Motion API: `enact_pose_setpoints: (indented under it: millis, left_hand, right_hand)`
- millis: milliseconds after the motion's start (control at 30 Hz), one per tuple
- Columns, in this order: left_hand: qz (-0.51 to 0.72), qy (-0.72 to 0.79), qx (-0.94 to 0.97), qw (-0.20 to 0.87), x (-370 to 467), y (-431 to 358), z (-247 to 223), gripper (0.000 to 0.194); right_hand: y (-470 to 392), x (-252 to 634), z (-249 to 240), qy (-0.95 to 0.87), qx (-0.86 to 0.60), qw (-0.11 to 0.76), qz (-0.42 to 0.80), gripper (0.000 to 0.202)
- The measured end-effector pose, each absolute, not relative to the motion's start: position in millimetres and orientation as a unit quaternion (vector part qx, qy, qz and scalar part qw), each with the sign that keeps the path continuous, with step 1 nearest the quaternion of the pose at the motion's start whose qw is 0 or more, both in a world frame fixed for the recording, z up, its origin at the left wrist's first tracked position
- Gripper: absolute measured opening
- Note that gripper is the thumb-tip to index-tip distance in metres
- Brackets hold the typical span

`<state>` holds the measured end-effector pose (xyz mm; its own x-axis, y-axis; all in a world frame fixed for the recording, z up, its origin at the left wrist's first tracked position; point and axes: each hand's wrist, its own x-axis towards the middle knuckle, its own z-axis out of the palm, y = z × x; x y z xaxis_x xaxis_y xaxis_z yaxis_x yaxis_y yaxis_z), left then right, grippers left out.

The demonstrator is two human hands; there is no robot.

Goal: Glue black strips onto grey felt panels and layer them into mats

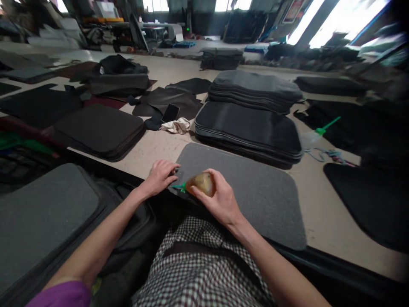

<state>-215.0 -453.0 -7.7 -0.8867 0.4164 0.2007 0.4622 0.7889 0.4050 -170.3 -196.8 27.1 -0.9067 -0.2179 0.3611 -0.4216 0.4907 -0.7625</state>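
A grey felt mat (252, 192) lies on the work table right in front of me. My right hand (217, 200) grips a small yellowish squeeze bottle (201, 182) with a green nozzle (179, 186) that points left at the mat's near left edge. My left hand (161, 175) rests with its fingers curled on that same corner of the mat, close to the nozzle tip.
Stacks of black mats (249, 128) (255, 87) (102, 128) stand behind on the pale table (153, 147). A phone (171, 113) and a crumpled rag (177, 125) lie between them. Another green-nozzled bottle (315, 135) lies at right. A grey mat (41, 213) sits at my left.
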Motion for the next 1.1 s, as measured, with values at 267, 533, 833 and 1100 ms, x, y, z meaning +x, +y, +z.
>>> enact_pose_setpoints:
  millis: [267,533,833,1100]
  left_hand:
    - [-0.171,-0.957,-0.225,0.063,-214.9,-448.8,-6.7,0.032]
    - [-0.156,-0.962,-0.216,0.053,-219.8,-450.7,-10.2,0.034]
    - [-0.147,-0.961,-0.229,0.055,-229.7,-461.3,-21.9,0.041]
    - [-0.126,-0.965,-0.227,0.029,-236.7,-466.6,-22.3,0.044]
  right_hand:
    - [-154.8,-155.7,37.5,-0.869,0.174,0.11,0.449,0.038]
    - [-62.7,-118.0,44.3,-0.892,0.093,0.088,0.433,0.045]
    - [47.4,-54.2,41.9,-0.873,-0.099,0.076,0.471,0.054]
    - [87.8,-21.9,44.9,-0.831,-0.207,0.095,0.508,0.056]
